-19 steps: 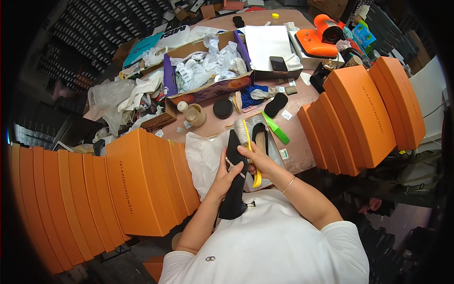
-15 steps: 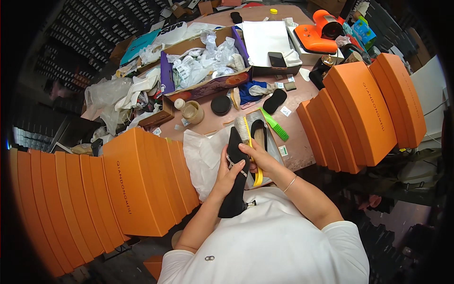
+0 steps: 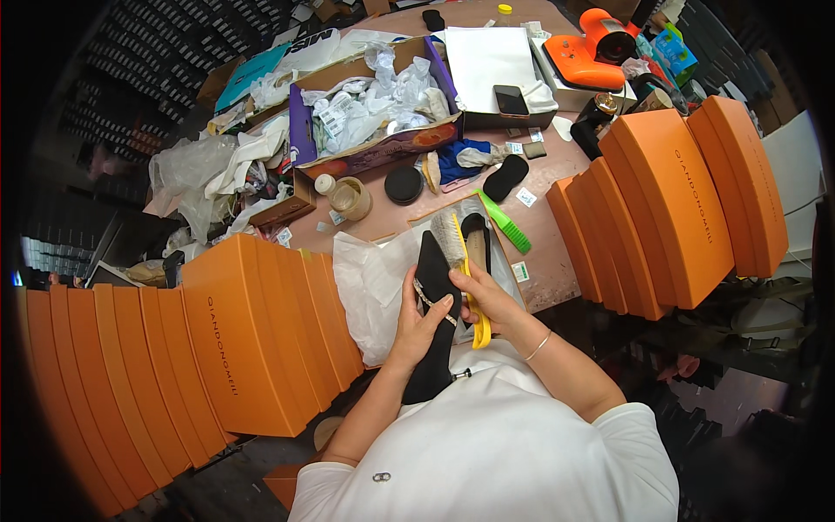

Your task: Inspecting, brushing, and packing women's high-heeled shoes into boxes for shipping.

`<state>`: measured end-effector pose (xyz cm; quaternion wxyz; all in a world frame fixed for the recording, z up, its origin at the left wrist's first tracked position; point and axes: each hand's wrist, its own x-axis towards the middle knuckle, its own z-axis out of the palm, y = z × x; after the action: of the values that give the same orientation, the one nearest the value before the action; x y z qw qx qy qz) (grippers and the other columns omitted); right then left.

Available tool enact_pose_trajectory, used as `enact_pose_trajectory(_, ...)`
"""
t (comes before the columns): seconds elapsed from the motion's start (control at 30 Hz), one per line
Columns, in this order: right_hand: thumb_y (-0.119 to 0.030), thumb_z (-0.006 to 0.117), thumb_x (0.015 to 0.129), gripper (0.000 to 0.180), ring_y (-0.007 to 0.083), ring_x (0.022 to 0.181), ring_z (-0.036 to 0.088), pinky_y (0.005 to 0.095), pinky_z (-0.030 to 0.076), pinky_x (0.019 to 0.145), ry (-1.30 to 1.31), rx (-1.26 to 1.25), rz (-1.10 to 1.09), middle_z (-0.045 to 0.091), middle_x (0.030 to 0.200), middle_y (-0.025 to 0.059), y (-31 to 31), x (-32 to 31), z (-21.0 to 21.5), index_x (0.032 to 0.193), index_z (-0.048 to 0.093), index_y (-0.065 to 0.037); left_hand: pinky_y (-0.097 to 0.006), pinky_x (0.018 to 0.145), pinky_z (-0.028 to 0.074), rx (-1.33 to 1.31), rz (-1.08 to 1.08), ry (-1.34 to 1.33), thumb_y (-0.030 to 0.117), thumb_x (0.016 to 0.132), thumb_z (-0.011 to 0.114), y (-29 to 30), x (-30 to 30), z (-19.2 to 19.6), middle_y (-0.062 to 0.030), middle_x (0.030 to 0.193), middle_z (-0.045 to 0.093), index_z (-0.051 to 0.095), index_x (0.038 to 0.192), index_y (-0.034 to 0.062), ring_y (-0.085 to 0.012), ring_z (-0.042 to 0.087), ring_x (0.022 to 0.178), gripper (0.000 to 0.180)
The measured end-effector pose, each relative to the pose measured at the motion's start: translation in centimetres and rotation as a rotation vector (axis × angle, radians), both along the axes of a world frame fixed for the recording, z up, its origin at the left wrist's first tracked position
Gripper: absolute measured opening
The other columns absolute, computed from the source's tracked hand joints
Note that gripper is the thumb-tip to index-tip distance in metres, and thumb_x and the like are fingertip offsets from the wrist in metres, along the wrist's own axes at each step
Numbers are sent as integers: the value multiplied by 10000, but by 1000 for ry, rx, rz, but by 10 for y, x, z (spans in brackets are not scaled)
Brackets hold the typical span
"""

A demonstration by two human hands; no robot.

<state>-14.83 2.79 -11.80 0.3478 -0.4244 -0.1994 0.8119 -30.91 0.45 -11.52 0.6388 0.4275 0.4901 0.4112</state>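
Left hand (image 3: 417,326) clamped round black shoe (image 3: 432,322); right hand (image 3: 481,296) gripping yellow brush (image 3: 465,278) against it. Risk: hard strokes could scuff shoe, or slip it from grip.

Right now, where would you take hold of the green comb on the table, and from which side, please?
Grip the green comb across its plain spine, coming from above. It lies flat and slanted on the table, its teeth along one long edge, apart from the black shoe that the left hand and right hand hold, so nothing seems to block it.
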Motion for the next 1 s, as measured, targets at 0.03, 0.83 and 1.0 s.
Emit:
enact_pose_trajectory(0.03, -372, 683, 867, 589, 41, 459, 430, 169, 331, 363, -15, 24, -23, 544, 945, 15, -5, 2, 3, 1330, 381, -168, -324, 1032, 367, -6, 12, 2, 205, 885, 659, 0, -1, 0, -155, 1357, 411, 145, 1478, 19, -211, 440, 1229, 807)
enact_pose_trajectory(0.83, -153, 641, 885, 704, 32, 513, 444, 184, 354, 422, -139, 238, 74, 608, 1048, 58, -14, 14, 17, 1483, 270, -151, -318, 875, 526, -396, -49, -648, 384, 869, 677, -6, -39, 11, -162, 1295, 508, 202, 1468, 73, -227, 575, 1126, 826)
enact_pose_trajectory(1.0, -175, 562, 960, 589, 16, 525, 425, 161, 345, 434, -228, 338, 119, 586, 853, -8, -10, 17, 14, 1484, 295, -140, -352, 753, 583, -466, -160, -688, 300, 931, 593, -34, -52, -42, -142, 1032, 642, 468, 1255, 45, -233, 676, 871, 431)
